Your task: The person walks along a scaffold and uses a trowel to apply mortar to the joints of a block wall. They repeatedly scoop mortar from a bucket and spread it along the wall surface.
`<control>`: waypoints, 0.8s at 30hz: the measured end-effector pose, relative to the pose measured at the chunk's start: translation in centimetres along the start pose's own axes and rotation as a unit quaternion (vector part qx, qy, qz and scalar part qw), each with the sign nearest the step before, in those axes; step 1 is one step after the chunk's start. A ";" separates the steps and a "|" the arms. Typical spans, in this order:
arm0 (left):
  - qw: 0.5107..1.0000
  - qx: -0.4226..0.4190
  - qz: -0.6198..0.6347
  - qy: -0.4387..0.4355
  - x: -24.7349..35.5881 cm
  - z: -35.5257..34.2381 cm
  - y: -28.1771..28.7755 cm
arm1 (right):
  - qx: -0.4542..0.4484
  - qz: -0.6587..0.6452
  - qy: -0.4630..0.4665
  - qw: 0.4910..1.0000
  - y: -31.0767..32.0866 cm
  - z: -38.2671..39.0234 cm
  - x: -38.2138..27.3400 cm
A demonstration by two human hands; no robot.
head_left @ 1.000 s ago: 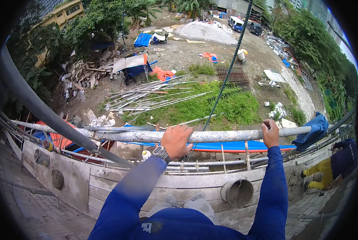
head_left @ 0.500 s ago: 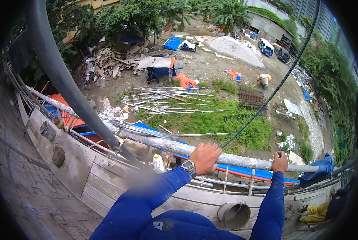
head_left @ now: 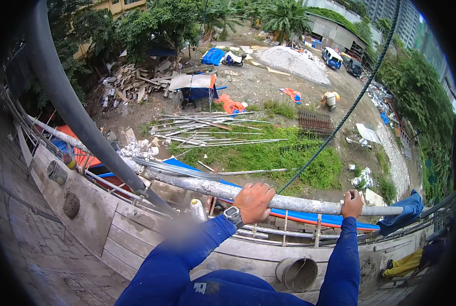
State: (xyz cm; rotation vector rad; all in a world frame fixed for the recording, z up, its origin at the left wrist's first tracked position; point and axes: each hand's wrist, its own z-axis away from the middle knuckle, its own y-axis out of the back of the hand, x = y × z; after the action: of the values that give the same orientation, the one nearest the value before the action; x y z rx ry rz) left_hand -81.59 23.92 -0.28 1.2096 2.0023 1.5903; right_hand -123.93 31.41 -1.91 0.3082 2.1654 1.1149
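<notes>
A mortar-spattered metal pipe rail (head_left: 309,205) runs across in front of me, high above the ground. My left hand (head_left: 254,202), with a watch on its wrist, is closed over the rail. Farther right, my right hand (head_left: 352,203) is wrapped round the same rail. Close by my left hand a dark green rope (head_left: 335,133) slants up to the upper right. Blue cloth (head_left: 402,213) drapes over the rail's right end. Below the hands, on the plank walkway, stands a bucket (head_left: 297,274) with grey residue inside.
A thick dark pipe (head_left: 80,115) curves down on the left. A white bottle (head_left: 197,209) stands beside my left forearm. Another bucket (head_left: 57,172) and a mortar lump (head_left: 71,205) sit on the left planks (head_left: 131,237). Yellow-trousered legs (head_left: 405,263) of another person show at right.
The whole view has shifted slightly, so the yard and rail appear a little farther left. Both hands keep their hold on the rail.
</notes>
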 end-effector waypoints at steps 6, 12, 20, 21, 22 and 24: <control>1.000 0.013 0.007 0.002 0.2 0.0 0.3 | 0.020 -0.005 -0.005 1.000 -0.2 0.3 -0.1; 1.000 0.009 -0.004 0.003 0.6 -0.5 0.5 | 0.041 -0.017 -0.023 0.999 0.2 0.3 0.0; 0.999 0.002 -0.035 0.010 1.3 -0.7 1.0 | 0.084 -0.044 -0.005 0.995 0.5 0.6 -0.5; 0.999 0.017 -0.030 0.003 1.5 -0.7 1.2 | 0.086 -0.056 -0.010 0.995 0.5 0.7 -0.4; 0.999 0.016 -0.029 0.003 1.5 -0.7 1.1 | 0.091 -0.061 -0.007 0.994 0.5 0.8 -0.4; 1.000 0.013 -0.028 0.003 1.5 -0.6 1.1 | 0.100 -0.071 -0.001 0.992 0.1 0.9 -0.2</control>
State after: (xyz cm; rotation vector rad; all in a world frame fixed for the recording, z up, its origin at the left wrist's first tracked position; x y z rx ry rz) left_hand -82.45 24.66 1.30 1.1488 2.0486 1.5478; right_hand -123.20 31.92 -2.03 0.2397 2.2639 0.8200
